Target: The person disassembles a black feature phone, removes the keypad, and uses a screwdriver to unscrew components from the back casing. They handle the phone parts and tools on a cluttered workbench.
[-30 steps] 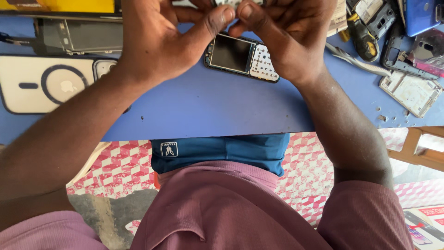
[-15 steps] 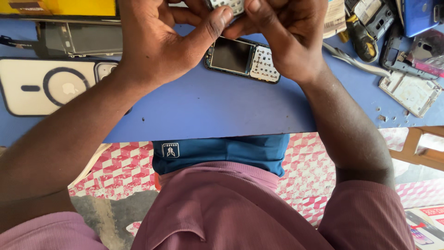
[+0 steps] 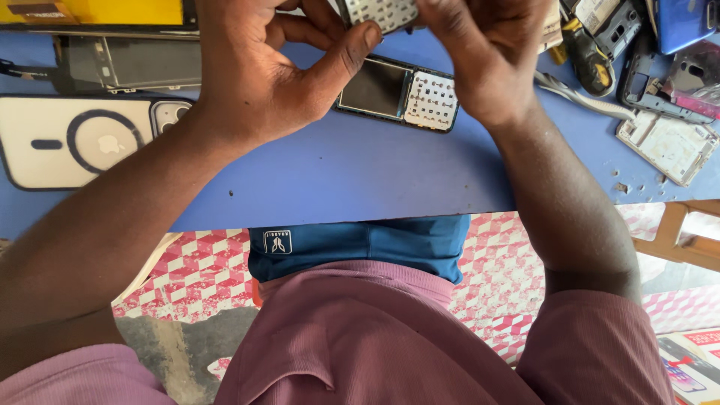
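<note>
keypad panel (image 3: 379, 13), a pale perforated piece, is sitting at the far edge of the view, pinched between both hands above the blue table (image 3: 337, 180). left hand (image 3: 262, 71) is curling around it, thumb pressing up against its near left corner; right hand (image 3: 487, 56) is gripping its right side with fingers closed. judging by this, the person is working the panel loose or fitting it, and the next move is likely calling for a steady two-handed grip and a fine fingertip push. opened keypad phone (image 3: 397, 94) is lying just near of the hands. much of the panel is being cut off by the frame top, and both sets of fingertips are hiding the rest
</note>
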